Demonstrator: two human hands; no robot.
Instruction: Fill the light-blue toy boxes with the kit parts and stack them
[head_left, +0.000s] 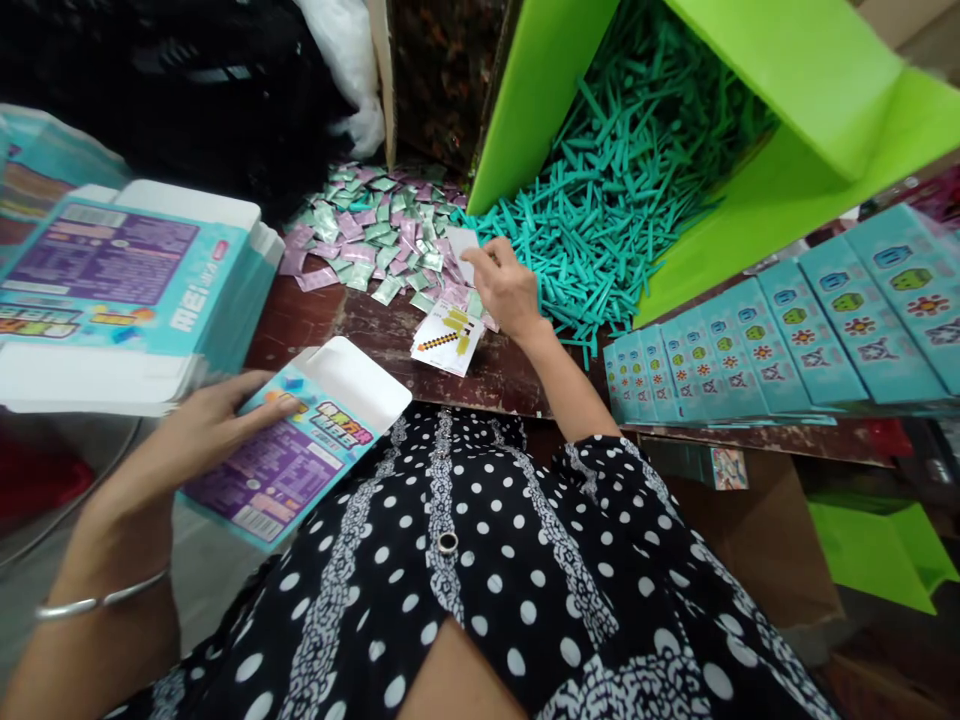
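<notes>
My left hand (225, 420) is closed around a flat blue-and-purple printed box (296, 465), thumb on its face, with the white end flap standing out at the upper right. My right hand (504, 285) pinches a small white card (461, 250) above the dark table. Just below it lies a little stack of printed cards (448, 338), the top one showing a pixel-style pickaxe. Small pink and green foil sachets (382, 230) are heaped beyond the cards. Beside my right hand, turquoise plastic sticks (600, 220) spill onto the table.
A thick stack of flat printed boxes (127, 290) stands at the left. The sticks come from a bright green bin (525, 100) lying on its side. A row of filled-out blue boxes (780, 320) lines the right. Below that sits a brown carton (757, 540).
</notes>
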